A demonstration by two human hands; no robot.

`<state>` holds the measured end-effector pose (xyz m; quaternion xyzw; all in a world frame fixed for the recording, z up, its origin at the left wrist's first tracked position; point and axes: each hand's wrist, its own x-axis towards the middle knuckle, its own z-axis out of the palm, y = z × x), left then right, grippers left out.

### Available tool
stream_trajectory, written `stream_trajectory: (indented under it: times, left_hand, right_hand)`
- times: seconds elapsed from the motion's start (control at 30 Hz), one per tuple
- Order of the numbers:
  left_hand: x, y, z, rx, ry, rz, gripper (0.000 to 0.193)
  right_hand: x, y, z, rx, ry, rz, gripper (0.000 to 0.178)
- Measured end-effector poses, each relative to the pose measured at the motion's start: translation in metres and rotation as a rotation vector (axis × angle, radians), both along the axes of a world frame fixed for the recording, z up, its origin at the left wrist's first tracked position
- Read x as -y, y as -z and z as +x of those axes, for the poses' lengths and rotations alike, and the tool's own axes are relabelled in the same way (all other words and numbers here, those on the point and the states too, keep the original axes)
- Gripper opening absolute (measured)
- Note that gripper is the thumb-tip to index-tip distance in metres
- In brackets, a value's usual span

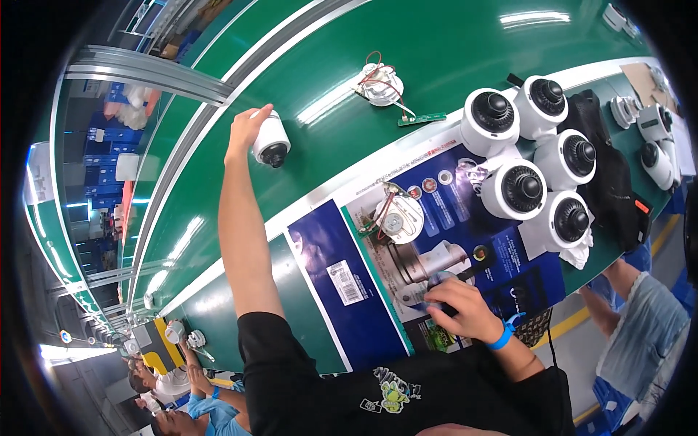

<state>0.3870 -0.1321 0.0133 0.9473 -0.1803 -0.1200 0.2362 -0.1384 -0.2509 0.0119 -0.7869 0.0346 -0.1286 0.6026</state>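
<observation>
My left arm stretches far out over the green conveyor belt, and my left hand [249,132] is closed on a white cylindrical camera-like unit [272,138] with a black ribbed end facing me. Close to my body, my right hand [465,308], with a blue band at its wrist, has curled fingers over a small dark bluish item [437,280], too hidden to name. Just beyond that hand, on a printed blue mat [349,283], lies a round white part with wires [400,219]. Several white units with black domed ends [515,190] stand together to the right.
On the belt [320,80] lies another white wired part [381,86], joined to a green circuit strip [422,120]. A black bag [609,167] and more white units [656,163] are at the far right. Co-workers [200,418] sit at the lower left; another person's leg [647,327] shows right.
</observation>
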Motion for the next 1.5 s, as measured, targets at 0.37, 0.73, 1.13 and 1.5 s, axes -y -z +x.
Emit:
stream_trajectory:
  times: [0.37, 0.73, 1.13, 1.5]
  left_hand:
    - [-0.032, -0.057, -0.067, 0.619, 0.148, -0.385, 0.055]
    - [-0.068, -0.008, -0.434, -0.572, 0.407, -1.312, 0.064]
    - [-0.081, -0.041, -0.46, -1.027, -0.223, -1.399, 0.094]
    - [-0.153, 0.045, -0.385, 0.093, -0.084, -1.052, 0.108]
  right_hand:
    - [0.042, -0.084, 0.024, 0.086, 0.629, -0.771, 0.053]
    - [0.08, -0.065, 0.045, -0.067, 0.625, -1.121, 0.04]
    - [-0.077, -0.031, -0.024, 0.617, 0.105, -0.648, 0.042]
    - [0.003, -0.076, 0.073, 0.522, 0.447, -0.42, 0.021]
